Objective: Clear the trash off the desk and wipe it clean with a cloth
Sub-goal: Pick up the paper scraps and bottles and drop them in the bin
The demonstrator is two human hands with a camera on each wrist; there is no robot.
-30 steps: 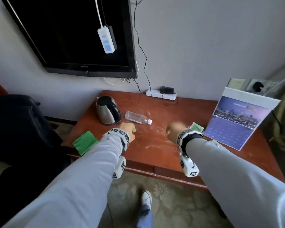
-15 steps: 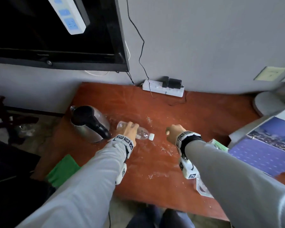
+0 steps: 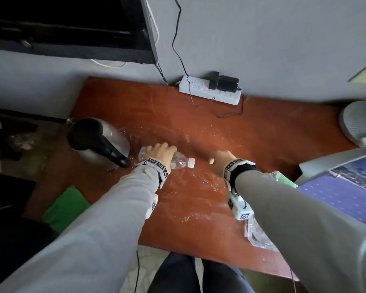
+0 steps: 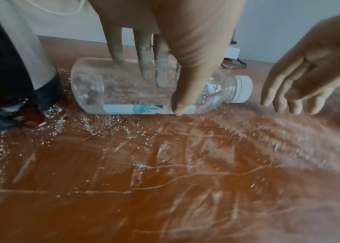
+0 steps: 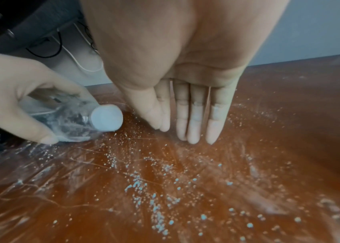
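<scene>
A clear plastic bottle (image 3: 181, 161) with a white cap lies on its side on the reddish wooden desk (image 3: 199, 127), beside the kettle. My left hand (image 3: 160, 150) grips the bottle (image 4: 123, 92) around its middle, fingers over the top and thumb at the front. My right hand (image 3: 219, 159) hovers just right of the cap with straight fingers (image 5: 194, 118) pointing down at the desk, holding nothing. White crumbs and smears (image 5: 156, 194) cover the desk in front of both hands. A green cloth (image 3: 65, 207) lies at the desk's front left corner.
A steel kettle (image 3: 97, 142) with a black handle stands left of the bottle. A white power strip (image 3: 209, 92) with plugs and cables sits against the wall. A calendar (image 3: 347, 191), a green packet (image 3: 283, 179) and clear plastic wrap (image 3: 258, 235) lie at the right.
The head view has closed in on the desk. My left hand went from near the bottle to gripping it. My right hand moved forward and left toward the cap.
</scene>
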